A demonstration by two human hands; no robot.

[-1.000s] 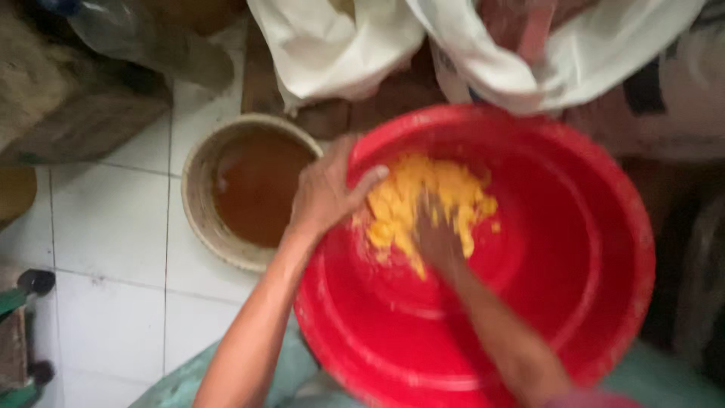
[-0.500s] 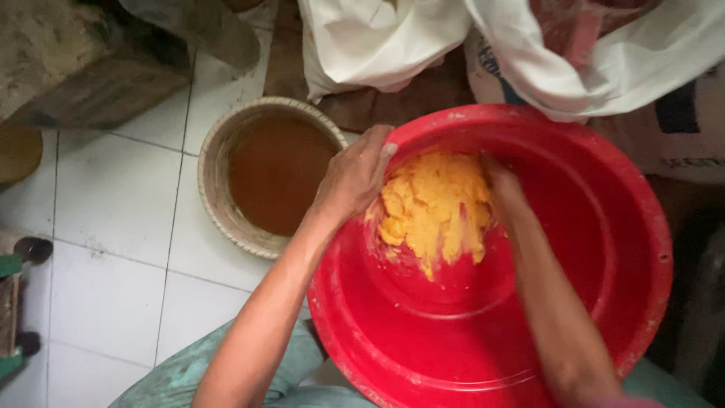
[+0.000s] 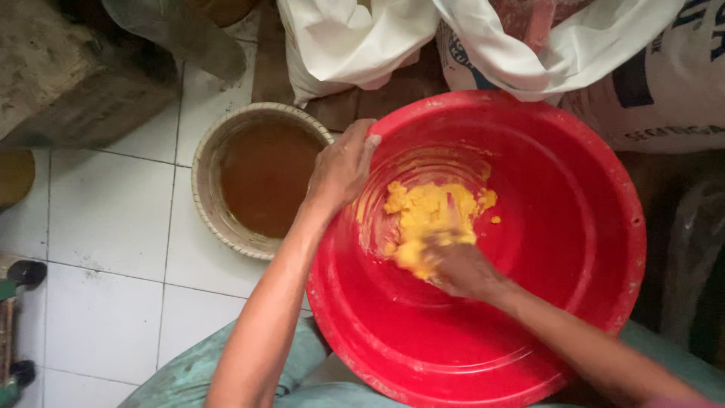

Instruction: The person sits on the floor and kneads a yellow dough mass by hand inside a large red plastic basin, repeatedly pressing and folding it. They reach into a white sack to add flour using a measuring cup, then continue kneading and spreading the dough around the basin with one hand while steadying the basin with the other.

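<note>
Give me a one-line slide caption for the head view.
Left hand grips the rim of a large red plastic basin while right hand presses into yellow dough.

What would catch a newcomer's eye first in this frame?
The big red basin fills the centre and right, with a yellow mash inside. The right hand works in the mash while the left hand grips the rim. Left of it, a pale bucket of brown liquid stands on white tiles.
</note>
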